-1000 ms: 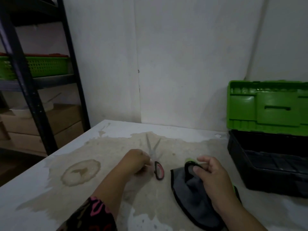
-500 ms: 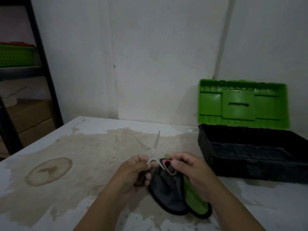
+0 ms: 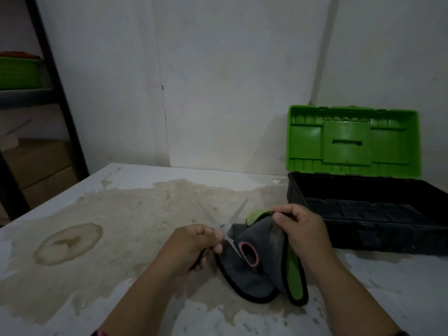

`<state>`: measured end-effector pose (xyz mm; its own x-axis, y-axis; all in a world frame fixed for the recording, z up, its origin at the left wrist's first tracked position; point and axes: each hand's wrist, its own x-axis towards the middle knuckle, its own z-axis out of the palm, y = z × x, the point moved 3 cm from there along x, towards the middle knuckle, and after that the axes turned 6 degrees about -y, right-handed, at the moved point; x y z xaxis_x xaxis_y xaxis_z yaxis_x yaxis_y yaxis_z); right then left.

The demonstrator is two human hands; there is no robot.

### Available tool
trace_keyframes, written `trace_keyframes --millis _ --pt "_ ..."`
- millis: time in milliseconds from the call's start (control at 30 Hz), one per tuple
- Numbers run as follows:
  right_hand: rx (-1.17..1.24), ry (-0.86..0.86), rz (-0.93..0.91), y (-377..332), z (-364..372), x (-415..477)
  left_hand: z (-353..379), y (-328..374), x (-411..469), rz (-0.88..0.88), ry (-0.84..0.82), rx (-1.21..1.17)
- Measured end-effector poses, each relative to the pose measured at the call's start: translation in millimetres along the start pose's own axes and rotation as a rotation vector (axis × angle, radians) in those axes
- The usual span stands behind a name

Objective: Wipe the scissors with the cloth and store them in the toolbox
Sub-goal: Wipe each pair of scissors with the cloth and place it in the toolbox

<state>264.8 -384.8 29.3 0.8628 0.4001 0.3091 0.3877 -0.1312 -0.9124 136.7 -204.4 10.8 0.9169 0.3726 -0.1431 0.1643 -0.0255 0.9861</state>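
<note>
My left hand [image 3: 194,246] grips the scissors [image 3: 235,221] by one handle, blades spread wide and pointing away from me. The other handle loop, black with a red rim [image 3: 248,254], hangs free in front of the cloth. My right hand [image 3: 303,229] pinches the top edge of the grey cloth [image 3: 257,270] with its green underside and black hem, lifting it off the table just right of the scissors. The toolbox [image 3: 368,214] stands open at the right, its green lid [image 3: 351,141] upright against the wall and its black tray showing.
The white table [image 3: 72,287] carries a large brown stain and a round ring mark at the left. A black shelf rack [image 3: 55,93] with a green basket [image 3: 17,73] and cardboard boxes stands beyond the left table edge. The white wall is close behind.
The view has shifted right. My left hand lifted the scissors and opened the blades wider. My right hand raised the cloth up beside them, behind the free handle.
</note>
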Motion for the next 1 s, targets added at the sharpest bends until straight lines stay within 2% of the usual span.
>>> trace_keyframes --millis 100,167,233,300,333,467,600,733,867,1000 --pt "-0.089 0.035 -0.135 -11.4 3.1 -5.3 5.0 -0.9 0.8 -0.004 0.013 0.057" --pt "-0.156 -0.019 -0.268 -20.3 17.4 -13.8 10.3 0.3 0.3 -0.003 0.027 0.09" --pt "-0.353 -0.111 -0.465 -24.0 37.2 -21.7 16.2 1.2 -1.0 -0.006 0.036 0.103" --pt "-0.483 -0.208 -0.555 -18.6 54.1 -24.1 21.1 1.5 -2.6 0.0 0.036 0.103" --pt "-0.484 -0.225 -0.535 -16.0 57.4 -22.1 22.6 2.0 -2.9 0.005 0.038 0.11" --pt "-0.465 -0.105 -0.427 -10.5 52.5 -12.1 23.2 4.3 -2.4 0.017 0.067 0.139" --pt "-0.491 -0.227 -0.456 -10.2 57.5 -20.1 26.1 5.0 -3.7 0.015 0.059 0.118" --pt "-0.502 -0.134 -0.475 -11.2 52.2 -13.0 23.8 4.3 -3.0 0.021 0.06 0.132" --pt "-0.465 -0.229 -0.485 -8.7 58.0 -20.7 24.0 4.9 -3.9 0.019 0.04 0.108" --pt "-0.453 -0.11 -0.45 -7.0 47.9 -12.0 23.5 6.1 -4.3 0.029 0.029 0.149"
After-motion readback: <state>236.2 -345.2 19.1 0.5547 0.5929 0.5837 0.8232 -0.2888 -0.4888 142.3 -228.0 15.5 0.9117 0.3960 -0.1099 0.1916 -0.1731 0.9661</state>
